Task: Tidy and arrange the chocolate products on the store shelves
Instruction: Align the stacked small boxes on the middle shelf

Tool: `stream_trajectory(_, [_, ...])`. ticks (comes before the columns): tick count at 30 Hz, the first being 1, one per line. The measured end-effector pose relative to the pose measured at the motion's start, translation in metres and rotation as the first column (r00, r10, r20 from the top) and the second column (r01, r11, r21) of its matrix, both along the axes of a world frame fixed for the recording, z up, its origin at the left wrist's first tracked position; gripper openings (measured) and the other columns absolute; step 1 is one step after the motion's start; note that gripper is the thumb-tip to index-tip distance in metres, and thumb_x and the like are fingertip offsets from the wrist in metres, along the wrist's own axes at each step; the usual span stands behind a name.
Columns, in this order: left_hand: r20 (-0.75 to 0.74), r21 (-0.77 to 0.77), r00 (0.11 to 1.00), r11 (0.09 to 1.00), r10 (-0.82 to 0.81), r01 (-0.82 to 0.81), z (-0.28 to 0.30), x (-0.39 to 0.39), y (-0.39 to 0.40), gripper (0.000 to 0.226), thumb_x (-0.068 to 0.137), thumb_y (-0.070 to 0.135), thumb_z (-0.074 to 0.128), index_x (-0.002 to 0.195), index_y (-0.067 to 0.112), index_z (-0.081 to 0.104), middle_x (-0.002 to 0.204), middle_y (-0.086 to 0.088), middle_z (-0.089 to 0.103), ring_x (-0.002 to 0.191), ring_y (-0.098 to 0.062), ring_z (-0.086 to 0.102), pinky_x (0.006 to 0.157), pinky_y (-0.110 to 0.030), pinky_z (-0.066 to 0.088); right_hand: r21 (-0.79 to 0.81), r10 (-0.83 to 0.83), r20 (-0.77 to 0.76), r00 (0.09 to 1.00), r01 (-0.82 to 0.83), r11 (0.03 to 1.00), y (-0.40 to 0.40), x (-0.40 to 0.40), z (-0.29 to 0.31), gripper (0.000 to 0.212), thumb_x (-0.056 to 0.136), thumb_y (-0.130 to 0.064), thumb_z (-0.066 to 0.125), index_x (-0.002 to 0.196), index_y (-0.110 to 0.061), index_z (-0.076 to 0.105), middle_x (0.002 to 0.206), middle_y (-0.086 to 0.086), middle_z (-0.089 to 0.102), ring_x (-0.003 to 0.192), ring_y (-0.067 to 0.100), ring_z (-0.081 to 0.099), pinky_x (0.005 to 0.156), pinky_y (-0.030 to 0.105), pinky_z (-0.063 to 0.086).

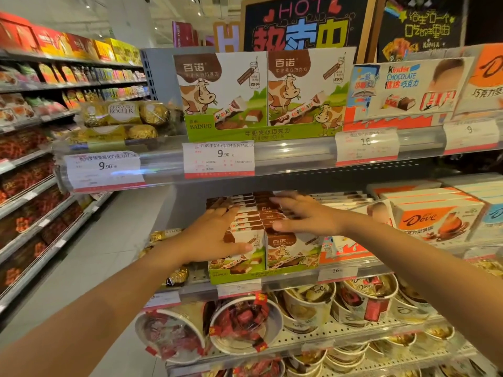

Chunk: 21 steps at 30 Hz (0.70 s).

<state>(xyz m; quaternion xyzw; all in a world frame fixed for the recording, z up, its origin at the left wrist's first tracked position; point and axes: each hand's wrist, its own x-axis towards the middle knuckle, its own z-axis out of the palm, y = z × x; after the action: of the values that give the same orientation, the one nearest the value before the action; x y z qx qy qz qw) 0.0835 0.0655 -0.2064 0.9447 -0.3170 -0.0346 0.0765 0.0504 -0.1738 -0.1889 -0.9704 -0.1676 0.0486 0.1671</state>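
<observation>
A pale tiled floor [89, 257] runs down the aisle; long shelving [32, 186] lines the left, chalkboard signs [299, 25] hang above, ceiling lights far off.

Bainuo boxes [261, 240] sit between Ferrero packs [174, 276] left and Dove boxes [435, 219] right.

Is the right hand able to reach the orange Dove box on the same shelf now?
Probably yes: the right hand rests on the cow-print boxes, and nothing stands between it and the Dove box.
</observation>
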Motion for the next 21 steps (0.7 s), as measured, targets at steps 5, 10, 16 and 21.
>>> stream_trajectory(5, [0.048, 0.004, 0.999, 1.000, 0.003, -0.004, 0.000, -0.007, -0.001, 0.103, 0.072, 0.061, 0.065, 0.149, 0.023, 0.008, 0.152, -0.001, 0.020, 0.136, -0.020, 0.023, 0.109, -0.031, 0.026, -0.196, 0.006, -0.067, 0.998, -0.019, 0.980, -0.017, 0.008, 0.005, 0.128, 0.058, -0.063, 0.075, 0.146, -0.033, -0.012, 0.158, -0.001, -0.006, 0.145, 0.026, -0.003, 0.117, 0.051, 0.009])
stream_trajectory(10, [0.099, -0.007, 0.995, 1.000, -0.016, 0.017, 0.014, -0.004, -0.003, 0.092, 0.065, 0.061, 0.070, 0.141, 0.031, 0.028, 0.135, 0.004, 0.041, 0.123, -0.018, 0.039, 0.104, -0.039, 0.035, -0.110, 0.024, -0.322, 0.946, -0.063, 0.992, -0.010, 0.029, 0.016, 0.133, 0.062, -0.046, 0.081, 0.143, -0.032, -0.024, 0.158, -0.005, 0.008, 0.145, 0.019, 0.010, 0.118, 0.044, 0.016])
stream_trajectory(16, [-0.421, 0.012, 0.906, 1.000, 0.029, -0.026, 0.039, 0.016, -0.014, 0.065, 0.071, 0.034, 0.079, 0.123, 0.036, 0.041, 0.124, 0.013, 0.051, 0.106, -0.005, 0.052, 0.096, -0.020, 0.040, -0.171, 0.018, -0.431, 0.902, -0.101, 0.980, -0.008, 0.044, 0.025, 0.138, 0.062, -0.045, 0.082, 0.139, -0.032, -0.032, 0.158, -0.004, -0.004, 0.145, 0.021, 0.005, 0.118, 0.043, 0.015])
stream_trajectory(21, [-0.366, -0.045, 0.929, 0.996, 0.051, -0.072, 0.032, 0.014, -0.020, 0.063, 0.066, 0.036, 0.082, 0.119, 0.029, 0.049, 0.107, 0.014, 0.062, 0.098, -0.006, 0.059, 0.092, -0.022, 0.045, -0.191, 0.023, -0.361, 0.932, -0.098, 0.977, -0.006, 0.047, 0.022, 0.136, 0.062, -0.045, 0.081, 0.142, -0.028, -0.029, 0.158, -0.001, -0.005, 0.145, 0.021, 0.001, 0.118, 0.041, 0.013])
